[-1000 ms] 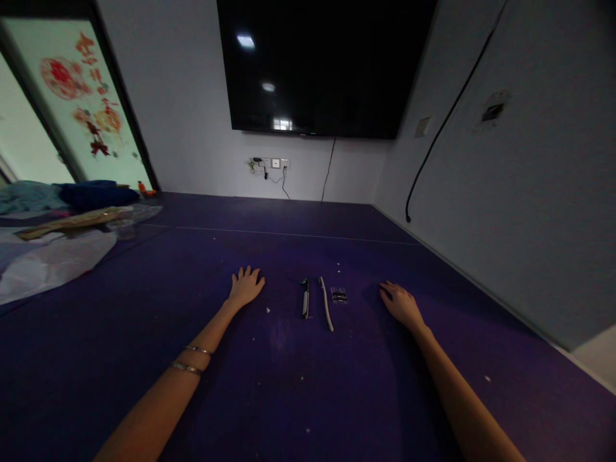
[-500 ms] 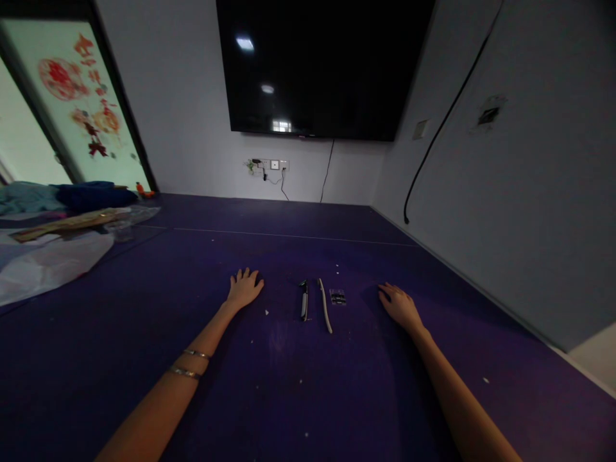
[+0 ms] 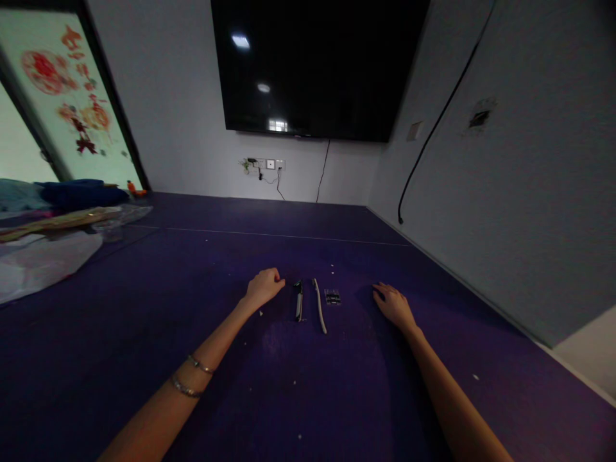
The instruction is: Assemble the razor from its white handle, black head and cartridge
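Observation:
My left hand (image 3: 264, 287) is just left of a razor (image 3: 299, 303), apart from it, with the fingers curled in and nothing seen in them. The razor has a dark head at its far end and a black and light grey handle. Beside it on the right lies a white toothbrush (image 3: 321, 314), its head pointing away from me. Right of that is a small flat piece, black with clear edges (image 3: 332, 297), too small to name. My right hand (image 3: 393, 305) rests palm down on the purple surface (image 3: 346, 385), fingers stretched forward, farther right of these things and holding nothing.
White plastic sheeting (image 3: 52, 260), a long brownish piece (image 3: 58, 223) and dark blue cloth (image 3: 81, 194) lie at the left. A black cable (image 3: 433, 131) hangs along the right wall. A large television (image 3: 317, 70) is on the far wall above sockets (image 3: 271, 164).
My left hand has gone from spread flat to curled fingers and moved right, closer to the razor. The view has shifted slightly; my right hand and the three objects stay put.

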`<state>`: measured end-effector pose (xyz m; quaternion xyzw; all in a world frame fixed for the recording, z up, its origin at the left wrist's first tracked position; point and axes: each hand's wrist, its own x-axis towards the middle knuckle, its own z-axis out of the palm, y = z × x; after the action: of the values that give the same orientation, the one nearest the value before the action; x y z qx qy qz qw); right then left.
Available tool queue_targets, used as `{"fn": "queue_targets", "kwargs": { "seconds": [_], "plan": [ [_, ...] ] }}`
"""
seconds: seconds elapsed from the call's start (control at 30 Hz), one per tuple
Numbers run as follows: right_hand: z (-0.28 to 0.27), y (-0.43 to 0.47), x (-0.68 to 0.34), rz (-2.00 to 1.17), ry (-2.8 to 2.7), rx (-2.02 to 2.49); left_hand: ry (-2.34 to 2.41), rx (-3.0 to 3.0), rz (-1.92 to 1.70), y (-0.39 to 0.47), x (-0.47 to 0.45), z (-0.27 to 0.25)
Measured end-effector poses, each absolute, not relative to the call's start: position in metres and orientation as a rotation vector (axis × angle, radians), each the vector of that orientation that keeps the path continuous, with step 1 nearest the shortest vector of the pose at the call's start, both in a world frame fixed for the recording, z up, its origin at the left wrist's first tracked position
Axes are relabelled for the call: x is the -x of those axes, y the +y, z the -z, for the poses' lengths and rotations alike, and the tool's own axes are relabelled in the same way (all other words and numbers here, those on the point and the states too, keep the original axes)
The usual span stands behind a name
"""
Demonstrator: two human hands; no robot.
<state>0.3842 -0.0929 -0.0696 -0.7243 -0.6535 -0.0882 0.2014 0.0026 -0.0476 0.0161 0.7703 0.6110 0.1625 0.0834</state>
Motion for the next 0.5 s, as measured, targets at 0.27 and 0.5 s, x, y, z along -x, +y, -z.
{"fn": "queue_targets", "kwargs": {
  "seconds": [0.27,0.5],
  "plan": [
    [0.066,-0.095,-0.382,0.271,-1.829,2.014,1.748,-2.364,-0.198,-0.059,-0.054,0.000],
    [0.063,-0.096,-0.380,0.242,-1.802,2.028,1.715,-2.303,-0.294,-0.054,-0.064,0.011]
  ]
}}
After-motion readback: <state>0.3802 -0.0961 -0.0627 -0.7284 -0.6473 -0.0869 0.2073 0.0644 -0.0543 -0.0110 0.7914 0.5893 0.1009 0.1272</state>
